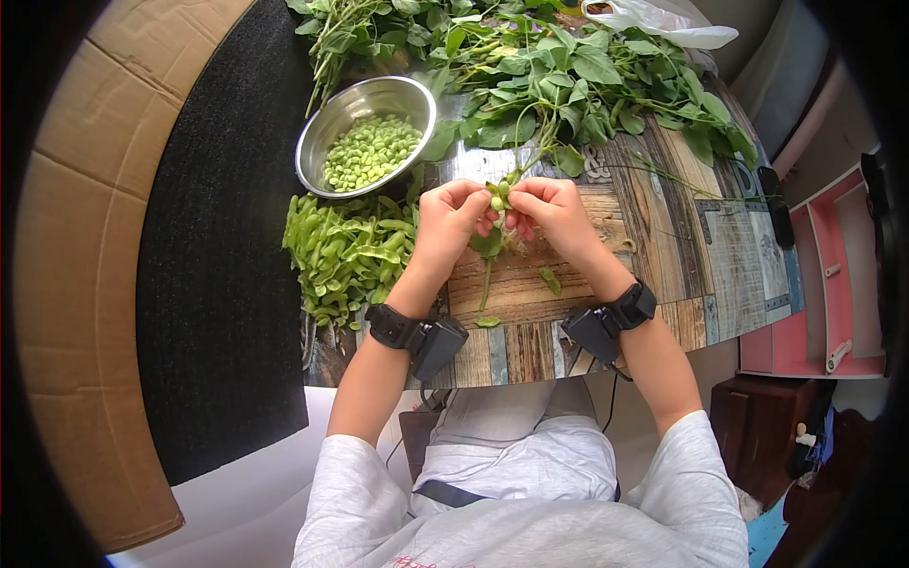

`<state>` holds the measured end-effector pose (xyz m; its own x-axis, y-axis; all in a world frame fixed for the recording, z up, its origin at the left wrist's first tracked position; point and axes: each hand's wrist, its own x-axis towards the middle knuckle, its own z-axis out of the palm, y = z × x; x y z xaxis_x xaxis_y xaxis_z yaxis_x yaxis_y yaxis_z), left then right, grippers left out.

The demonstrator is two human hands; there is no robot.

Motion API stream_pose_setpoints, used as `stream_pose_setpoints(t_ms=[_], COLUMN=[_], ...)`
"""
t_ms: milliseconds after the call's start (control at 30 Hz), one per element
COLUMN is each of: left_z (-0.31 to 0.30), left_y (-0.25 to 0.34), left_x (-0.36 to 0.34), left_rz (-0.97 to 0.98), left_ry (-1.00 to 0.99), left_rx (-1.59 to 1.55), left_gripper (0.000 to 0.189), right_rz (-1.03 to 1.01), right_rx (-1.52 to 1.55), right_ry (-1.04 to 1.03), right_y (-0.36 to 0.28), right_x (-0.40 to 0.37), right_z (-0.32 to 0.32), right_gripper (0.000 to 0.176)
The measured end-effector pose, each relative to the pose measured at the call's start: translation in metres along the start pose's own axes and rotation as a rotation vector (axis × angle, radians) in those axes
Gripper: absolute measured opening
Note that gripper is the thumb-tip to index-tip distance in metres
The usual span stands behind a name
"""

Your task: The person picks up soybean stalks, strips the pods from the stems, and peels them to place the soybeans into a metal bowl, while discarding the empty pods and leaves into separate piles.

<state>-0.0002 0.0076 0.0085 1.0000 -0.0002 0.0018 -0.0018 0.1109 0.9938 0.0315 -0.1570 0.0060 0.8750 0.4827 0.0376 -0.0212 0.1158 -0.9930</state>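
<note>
My left hand [449, 220] and my right hand [561, 216] meet over the table, thumbs and fingertips pinched together. Between them is a green soybean pod [499, 196], parted enough for pale green beans to show. Both hands are closed on it, one from each side. Just beyond the fingertips, a stem with leaves [522, 161] reaches back toward the plant heap. To the left stands a steel bowl [325, 120] partly filled with shelled green beans [372, 153]. In front of the bowl, beside my left forearm, lies a pile of soybean pods [348, 254].
Leafy soybean stalks [592, 71] are heaped across the back of the wood-patterned table [658, 241]. A white plastic bag [663, 24] lies at the far edge. Loose pod pieces [549, 280] and a leaf [487, 242] lie near my hands. A black mat [222, 246] borders the left side.
</note>
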Motion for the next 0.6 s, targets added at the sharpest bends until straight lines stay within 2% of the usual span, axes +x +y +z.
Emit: stream_pose_setpoints(t_ms=[100, 233, 300, 333, 400, 600], left_z=[0.001, -0.001, -0.001, -0.001, 0.0, 0.0], left_y=[0.003, -0.002, -0.003, -0.004, -0.003, -0.003], left_x=[-0.001, 0.001, 0.002, 0.002, 0.002, 0.002], left_rz=[-0.031, -0.038, -0.039, -0.045, -0.052, -0.036], left_ry=[0.004, -0.014, -0.019, -0.011, -0.004, 0.005], left_rx=[-0.057, -0.111, -0.129, -0.12, -0.111, -0.057], left_gripper=[0.011, 0.011, 0.011, 0.011, 0.011, 0.012], right_rz=[0.028, 0.01, -0.176, -0.176, -0.258, -0.371], right_rx=[0.078, 0.03, -0.174, -0.174, -0.493, -0.494], right_ry=[0.015, 0.018, 0.181, 0.181, 0.231, 0.246], right_y=[-0.002, 0.003, 0.004, 0.002, -0.006, -0.001], right_x=[-0.001, 0.001, 0.001, 0.0, -0.003, -0.002], right_z=[0.002, 0.003, 0.009, 0.009, 0.008, 0.009], right_gripper=[0.016, 0.015, 0.013, 0.013, 0.015, 0.012])
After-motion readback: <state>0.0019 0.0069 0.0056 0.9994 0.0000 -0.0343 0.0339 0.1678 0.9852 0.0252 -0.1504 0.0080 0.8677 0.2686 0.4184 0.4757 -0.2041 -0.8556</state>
